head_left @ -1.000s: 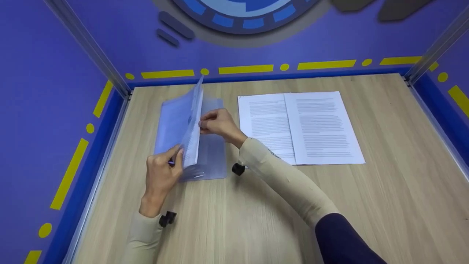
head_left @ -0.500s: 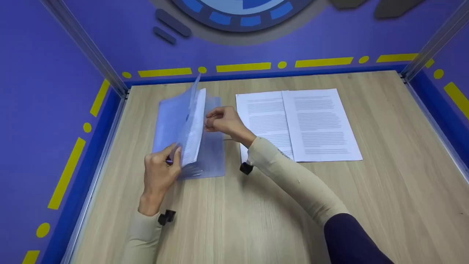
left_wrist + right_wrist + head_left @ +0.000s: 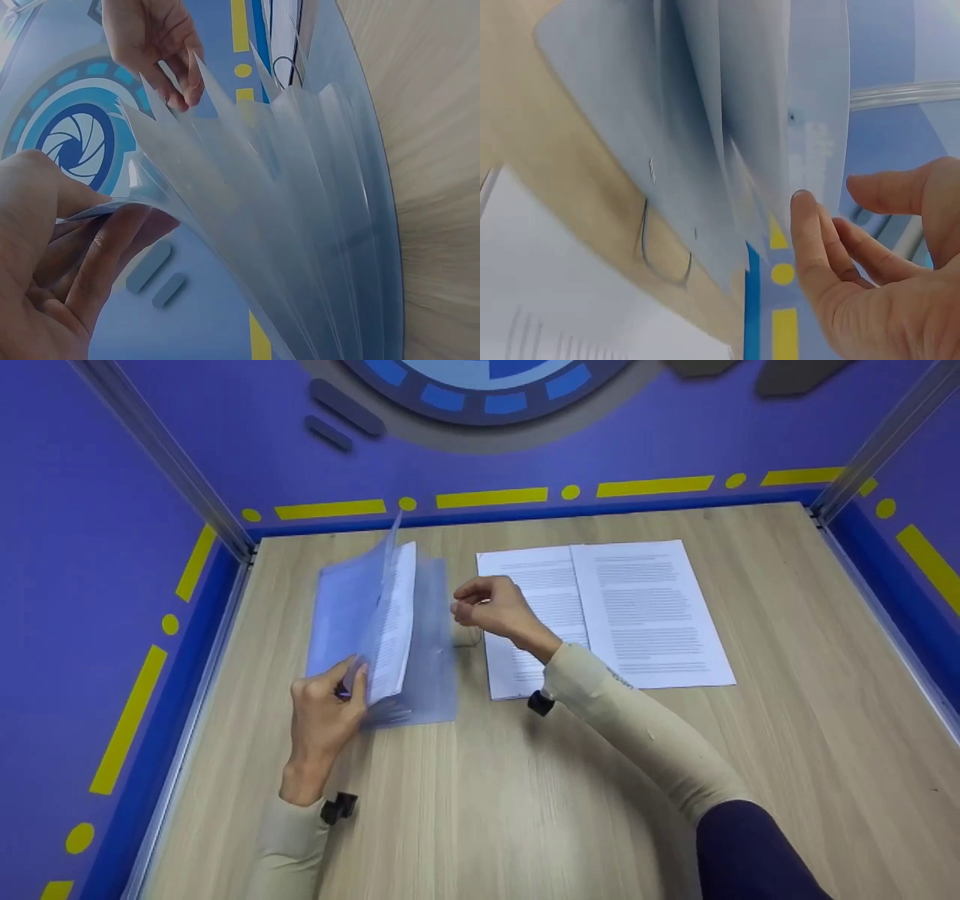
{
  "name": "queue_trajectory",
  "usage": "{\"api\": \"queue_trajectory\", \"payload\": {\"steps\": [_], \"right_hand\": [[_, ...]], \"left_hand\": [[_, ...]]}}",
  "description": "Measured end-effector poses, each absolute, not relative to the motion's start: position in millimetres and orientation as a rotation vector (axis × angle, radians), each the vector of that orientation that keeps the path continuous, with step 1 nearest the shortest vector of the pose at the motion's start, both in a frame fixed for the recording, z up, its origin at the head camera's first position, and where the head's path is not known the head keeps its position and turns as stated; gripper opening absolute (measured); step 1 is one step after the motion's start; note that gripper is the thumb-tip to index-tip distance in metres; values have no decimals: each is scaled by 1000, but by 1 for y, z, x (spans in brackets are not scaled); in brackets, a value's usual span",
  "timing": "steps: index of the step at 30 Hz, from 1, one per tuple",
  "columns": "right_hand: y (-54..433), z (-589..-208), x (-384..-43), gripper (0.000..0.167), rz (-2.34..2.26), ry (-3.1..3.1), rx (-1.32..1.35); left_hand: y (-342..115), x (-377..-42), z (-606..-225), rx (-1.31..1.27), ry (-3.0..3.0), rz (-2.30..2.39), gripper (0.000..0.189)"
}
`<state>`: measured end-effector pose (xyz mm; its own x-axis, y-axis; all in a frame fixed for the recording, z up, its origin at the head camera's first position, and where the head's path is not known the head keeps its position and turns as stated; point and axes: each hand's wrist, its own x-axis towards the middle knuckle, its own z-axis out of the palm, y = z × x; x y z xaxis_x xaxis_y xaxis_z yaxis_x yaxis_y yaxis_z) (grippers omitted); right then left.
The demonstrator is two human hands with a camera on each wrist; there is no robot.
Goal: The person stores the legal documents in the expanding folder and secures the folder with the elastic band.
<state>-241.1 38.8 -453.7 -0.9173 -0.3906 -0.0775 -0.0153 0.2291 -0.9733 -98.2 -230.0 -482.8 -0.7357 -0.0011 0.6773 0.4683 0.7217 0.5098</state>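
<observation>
A translucent blue expanding file folder stands partly fanned open on the left of the table. Between thumb and fingers, my left hand pinches the near edge of its raised cover, also seen in the left wrist view. White printed sheets rise upright behind that cover. My right hand hovers just right of the folder, partly over the papers; in the right wrist view its thumb and fingers are apart with nothing between them. The pleated pockets spread out in the left wrist view. A thin elastic loop hangs from the folder's edge.
Two overlapping stacks of printed paper, the left stack and the right stack, lie on the wooden table right of the folder. Blue panels with yellow marks enclose the table at the back and both sides.
My right hand has drawn away from the upright sheets toward the right, its fingertips now off them. My left hand keeps its grip on the folder cover. The view has shifted slightly.
</observation>
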Motion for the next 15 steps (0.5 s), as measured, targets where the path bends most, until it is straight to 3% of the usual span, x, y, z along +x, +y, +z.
{"api": "queue_trajectory", "payload": {"steps": [15], "right_hand": [[115,-458,-257,30,-1576,2459,-213]], "left_hand": [[-229,-98,-482,-333,-2256,-927,11]]}}
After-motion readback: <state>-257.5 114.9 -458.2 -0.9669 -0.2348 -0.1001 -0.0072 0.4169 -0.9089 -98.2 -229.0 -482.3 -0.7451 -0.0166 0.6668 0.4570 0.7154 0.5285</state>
